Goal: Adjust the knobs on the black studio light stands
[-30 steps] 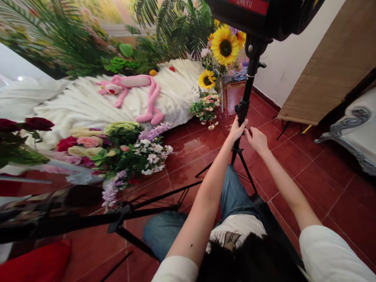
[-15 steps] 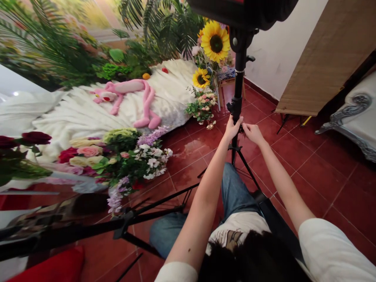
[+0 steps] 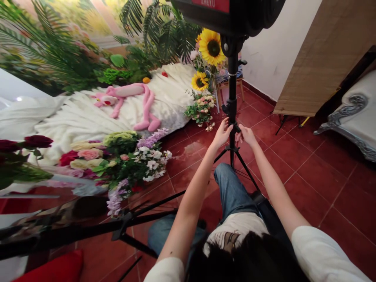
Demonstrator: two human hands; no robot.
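A black light stand [image 3: 232, 88] rises upright in front of me, with a large dark lamp head [image 3: 226, 17] on top that bears a red label. My left hand [image 3: 222, 134] is beside the pole's left side, its fingers apart and nothing held in it. On the other side, my right hand [image 3: 244, 135] is at a collar and knob low on the pole, its fingers bent around that part. The stand's legs spread just below both hands, near my knee.
A pink plush toy [image 3: 127, 92] lies on white fluffy cloth [image 3: 79, 121]. Artificial flowers [image 3: 123, 160] and sunflowers [image 3: 212, 47] stand nearby. Another black tripod [image 3: 85, 231] crosses the lower left. At right are a brown panel [image 3: 311, 66] and an ornate white sofa [image 3: 360, 113].
My left hand has come off the pole and opened, moving slightly left and down. The lamp head has come lower and left in view. My right hand has shifted slightly around the knob.
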